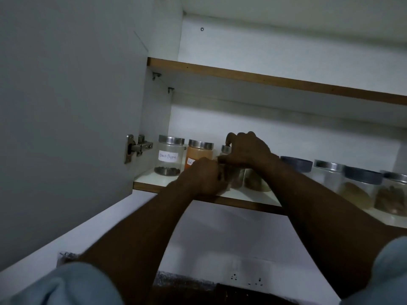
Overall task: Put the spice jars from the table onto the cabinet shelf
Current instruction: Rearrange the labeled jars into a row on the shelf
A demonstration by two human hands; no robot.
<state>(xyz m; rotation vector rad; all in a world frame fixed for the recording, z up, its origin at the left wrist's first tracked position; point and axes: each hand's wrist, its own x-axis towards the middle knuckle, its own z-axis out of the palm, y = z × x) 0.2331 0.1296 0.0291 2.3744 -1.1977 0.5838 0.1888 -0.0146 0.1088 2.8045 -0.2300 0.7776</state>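
A clear glass jar with a steel lid and a white "Black Pepper" label (170,155) stands upright at the left end of the white cabinet shelf with a brown wooden edge (152,187), dark peppercorns at its bottom. Just beside it on the right stands a steel-lidded jar of orange powder (200,153). Next comes a clear jar with a silver lid (236,175), mostly hidden. Further right, more jars stand in a row: a grey-lidded jar (296,164), then a steel-lidded clear jar (328,172).

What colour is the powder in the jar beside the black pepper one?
Orange, in the second jar from the left; head view.
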